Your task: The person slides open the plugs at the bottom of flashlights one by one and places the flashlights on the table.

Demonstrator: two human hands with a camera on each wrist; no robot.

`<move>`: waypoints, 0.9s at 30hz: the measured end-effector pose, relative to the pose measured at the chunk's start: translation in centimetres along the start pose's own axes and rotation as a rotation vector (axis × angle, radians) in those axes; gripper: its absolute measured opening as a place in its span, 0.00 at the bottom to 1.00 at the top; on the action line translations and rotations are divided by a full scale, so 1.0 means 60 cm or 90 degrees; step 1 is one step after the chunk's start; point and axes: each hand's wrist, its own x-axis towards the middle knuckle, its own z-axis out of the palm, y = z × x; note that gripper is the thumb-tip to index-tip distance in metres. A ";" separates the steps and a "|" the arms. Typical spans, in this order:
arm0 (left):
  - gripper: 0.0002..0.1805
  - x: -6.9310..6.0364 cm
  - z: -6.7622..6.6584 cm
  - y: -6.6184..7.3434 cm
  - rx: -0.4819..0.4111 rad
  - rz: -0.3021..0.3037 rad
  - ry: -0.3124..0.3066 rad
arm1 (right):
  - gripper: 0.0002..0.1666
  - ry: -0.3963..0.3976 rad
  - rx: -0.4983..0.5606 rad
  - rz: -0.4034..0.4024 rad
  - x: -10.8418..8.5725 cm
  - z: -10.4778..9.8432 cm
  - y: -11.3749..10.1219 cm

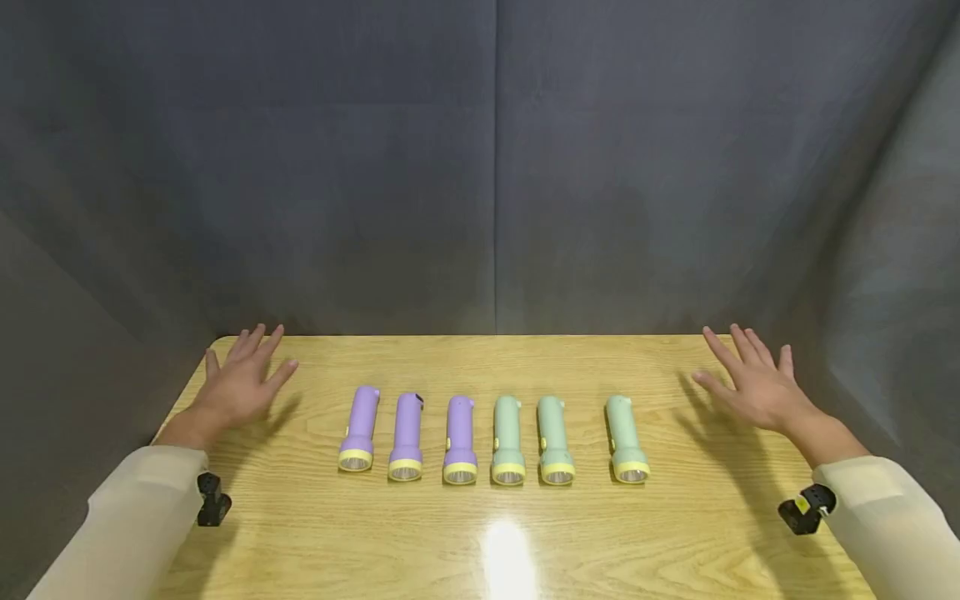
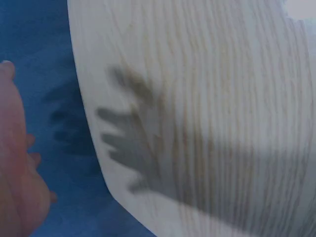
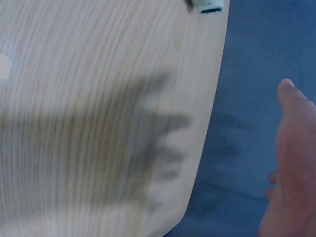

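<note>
Several flashlights lie in a row on the wooden table, lens ends toward the near side. Three are purple with yellow rims: the left one (image 1: 362, 429), the middle one (image 1: 407, 437) and the right one (image 1: 460, 440). Three are pale green: one (image 1: 507, 440), a second (image 1: 553, 440) and a third (image 1: 627, 439) set farther right. My left hand (image 1: 242, 385) is held over the table's far left corner, fingers spread, holding nothing. Over the far right side hovers my right hand (image 1: 761, 387), also spread and holding nothing. In the right wrist view a green flashlight's end (image 3: 210, 5) shows at the top.
The wooden table (image 1: 337, 542) has its far edge against a dark grey curtain (image 1: 375, 167), which also hangs at both sides. A bright light reflection lies on the near middle of the table. Small black devices (image 1: 213, 500) are strapped at both wrists.
</note>
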 end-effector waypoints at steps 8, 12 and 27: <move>0.45 -0.008 -0.032 0.022 -0.053 0.001 -0.039 | 0.47 0.053 0.025 -0.057 0.003 -0.022 -0.083; 0.43 -0.011 -0.039 0.049 -0.109 0.021 -0.050 | 0.46 0.055 0.050 -0.098 0.006 -0.029 -0.138; 0.41 -0.053 0.001 0.097 -0.357 0.019 -0.072 | 0.43 0.000 0.262 -0.188 0.022 0.010 -0.337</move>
